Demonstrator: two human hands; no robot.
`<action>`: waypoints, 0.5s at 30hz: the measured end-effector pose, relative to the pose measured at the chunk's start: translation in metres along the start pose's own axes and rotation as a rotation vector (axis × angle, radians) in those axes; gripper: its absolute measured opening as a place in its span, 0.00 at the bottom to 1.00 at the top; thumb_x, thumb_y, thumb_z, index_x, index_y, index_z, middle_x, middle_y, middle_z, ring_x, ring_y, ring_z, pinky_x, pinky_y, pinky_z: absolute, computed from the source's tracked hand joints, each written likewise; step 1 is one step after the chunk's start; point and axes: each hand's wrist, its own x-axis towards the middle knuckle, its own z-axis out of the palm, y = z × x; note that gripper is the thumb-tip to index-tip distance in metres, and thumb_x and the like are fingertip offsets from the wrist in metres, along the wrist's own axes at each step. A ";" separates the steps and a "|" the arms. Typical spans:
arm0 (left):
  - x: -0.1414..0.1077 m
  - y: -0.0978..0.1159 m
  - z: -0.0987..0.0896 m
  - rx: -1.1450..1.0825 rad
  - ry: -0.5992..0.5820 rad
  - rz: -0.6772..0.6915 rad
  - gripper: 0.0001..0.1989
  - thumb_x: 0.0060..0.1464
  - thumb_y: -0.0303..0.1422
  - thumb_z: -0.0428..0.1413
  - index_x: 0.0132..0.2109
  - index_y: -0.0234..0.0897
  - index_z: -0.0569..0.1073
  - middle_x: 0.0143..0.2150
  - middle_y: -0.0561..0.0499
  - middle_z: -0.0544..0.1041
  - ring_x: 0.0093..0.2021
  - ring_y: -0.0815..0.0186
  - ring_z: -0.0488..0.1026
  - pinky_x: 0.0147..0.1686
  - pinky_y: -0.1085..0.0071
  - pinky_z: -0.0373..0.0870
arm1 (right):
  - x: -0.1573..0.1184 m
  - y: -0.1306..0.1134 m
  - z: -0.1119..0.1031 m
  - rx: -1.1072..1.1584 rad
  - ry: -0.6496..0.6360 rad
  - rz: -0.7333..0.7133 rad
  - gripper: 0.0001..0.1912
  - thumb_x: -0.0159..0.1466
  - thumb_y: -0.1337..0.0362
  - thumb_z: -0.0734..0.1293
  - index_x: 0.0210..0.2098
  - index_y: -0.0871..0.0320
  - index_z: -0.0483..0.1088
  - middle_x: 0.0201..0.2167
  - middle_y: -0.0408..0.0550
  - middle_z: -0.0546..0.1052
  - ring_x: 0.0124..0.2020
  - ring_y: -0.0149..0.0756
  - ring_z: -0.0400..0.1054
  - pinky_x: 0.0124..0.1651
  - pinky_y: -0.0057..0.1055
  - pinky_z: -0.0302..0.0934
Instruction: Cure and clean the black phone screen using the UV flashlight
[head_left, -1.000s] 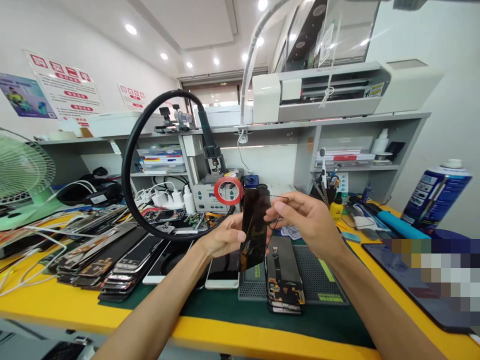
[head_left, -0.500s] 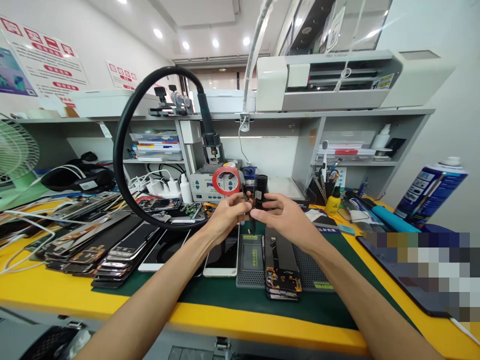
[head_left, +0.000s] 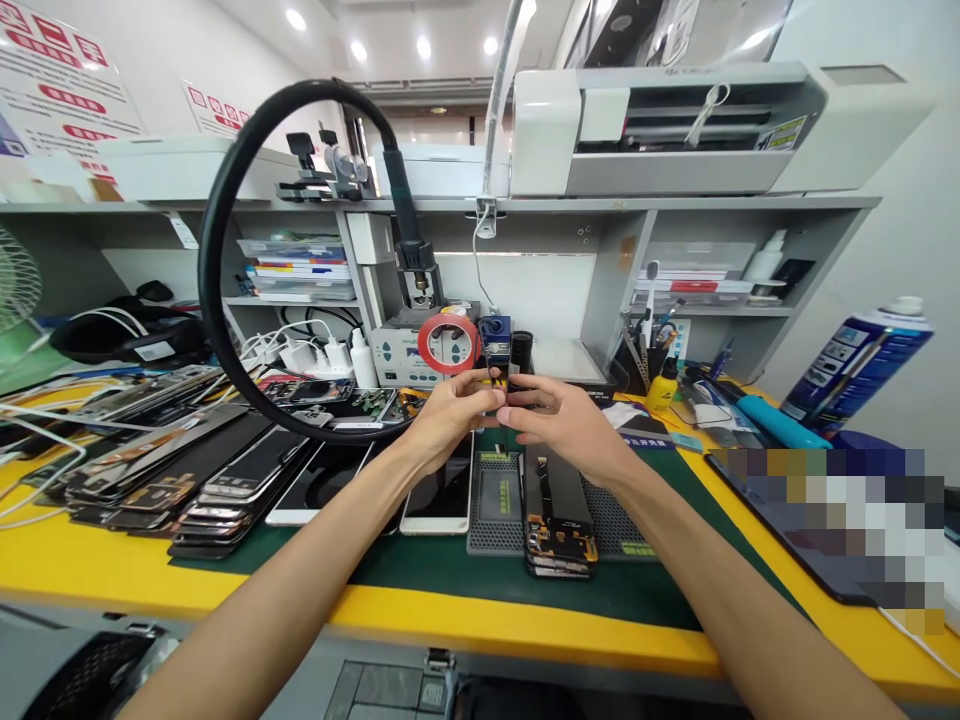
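Note:
My left hand [head_left: 454, 415] is closed, with thumb and fingers pinching a thin dark item [head_left: 495, 382]. From the other side, my right hand [head_left: 559, 415] meets it with its fingertips closed at the same item. The item is slim and mostly covered by the fingers, so its kind cannot be made out. Below the hands lies a stack of phone screens [head_left: 559, 510] with a ribbon cable, on a grey perforated pad [head_left: 495, 540]. To the left, a white-framed phone [head_left: 439, 500] rests on the green mat [head_left: 450, 575].
Stacked phone screens [head_left: 225, 500] and loose cables fill the left side. A thick black hose [head_left: 214, 250] arches over the bench, near a roll of red tape [head_left: 424, 345]. On the right stand a yellow bottle [head_left: 663, 388] and a blue spray can [head_left: 855, 365]; a dark flat panel [head_left: 780, 530] lies nearer.
My view has tilted down and shifted slightly, so the scene sits higher in the picture. Both hands stay together at the thin dark item, the right one's fingers now closer in.

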 end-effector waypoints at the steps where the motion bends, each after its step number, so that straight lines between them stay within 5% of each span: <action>1: 0.000 -0.001 -0.001 0.001 -0.003 -0.004 0.24 0.46 0.33 0.68 0.51 0.34 0.75 0.41 0.48 0.76 0.44 0.63 0.73 0.42 0.66 0.72 | 0.000 0.000 0.001 0.009 0.010 0.009 0.31 0.59 0.56 0.75 0.60 0.52 0.68 0.53 0.52 0.76 0.49 0.43 0.74 0.46 0.40 0.74; 15: -0.001 0.000 0.003 0.011 -0.019 -0.020 0.27 0.45 0.32 0.68 0.53 0.31 0.72 0.39 0.47 0.75 0.40 0.62 0.72 0.40 0.62 0.73 | 0.003 0.008 0.006 0.001 0.080 -0.041 0.31 0.57 0.66 0.73 0.60 0.57 0.69 0.45 0.49 0.80 0.44 0.41 0.76 0.42 0.32 0.73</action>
